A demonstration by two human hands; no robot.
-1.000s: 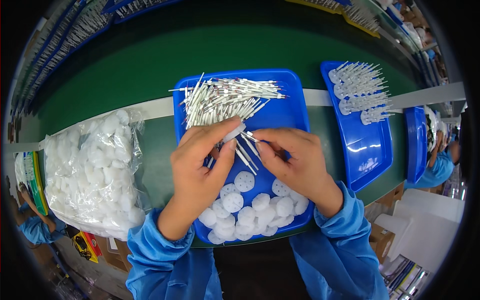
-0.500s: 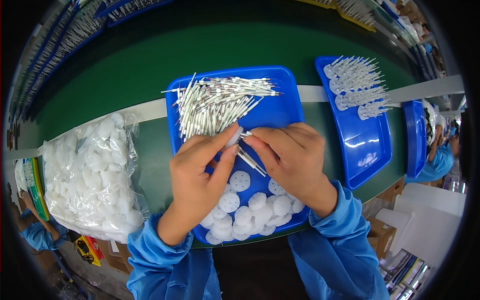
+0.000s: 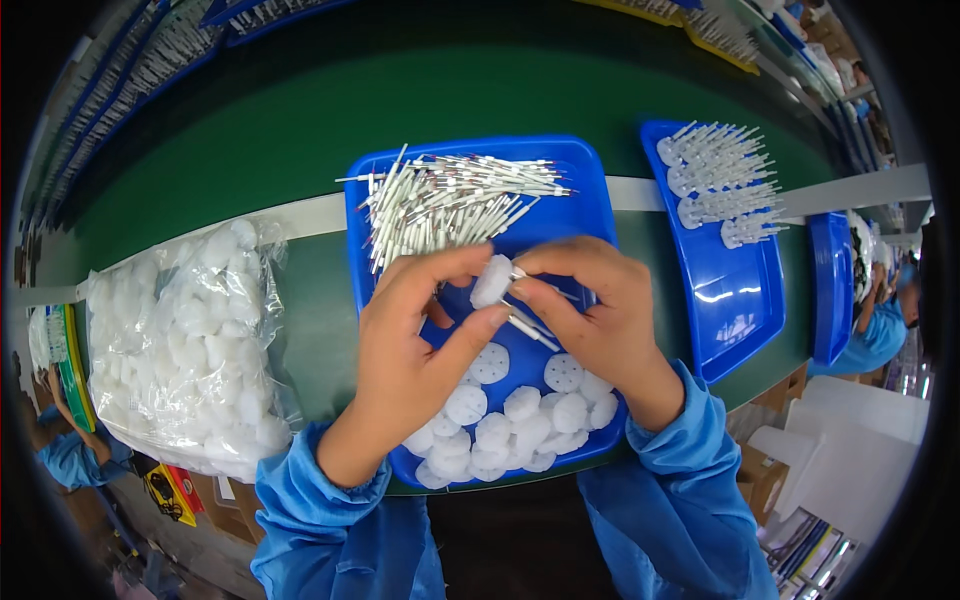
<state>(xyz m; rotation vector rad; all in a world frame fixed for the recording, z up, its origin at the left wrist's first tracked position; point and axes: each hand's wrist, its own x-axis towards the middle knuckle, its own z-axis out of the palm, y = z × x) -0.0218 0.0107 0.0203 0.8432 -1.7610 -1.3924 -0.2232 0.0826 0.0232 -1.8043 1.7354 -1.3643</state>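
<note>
Over the blue tray [image 3: 606, 190], my right hand [image 3: 600, 300] pinches a thin white stick close beside a white perforated disc [image 3: 490, 281]. The thumb and forefinger of my left hand [image 3: 405, 330] are spread around the disc's rim, at most lightly touching it. White sticks [image 3: 530, 325] slant down beneath my right fingers; how they are held is hidden. A heap of white sticks with dark tips [image 3: 440, 205] lies in the tray's far part. Loose white discs [image 3: 525, 430] fill its near end, below my wrists.
A clear bag of white discs [image 3: 190, 350] lies at left. On the right, a blue tray [image 3: 735, 320] carries rows of discs with upright sticks [image 3: 720, 175]. Another blue tray [image 3: 832, 290] stands beyond. Co-workers' blue sleeves [image 3: 868, 335] show at both sides.
My left thumb and forefinger have parted from their pinch on the disc. The disc has turned and shows more of its face. My right hand still pinches beside it.
</note>
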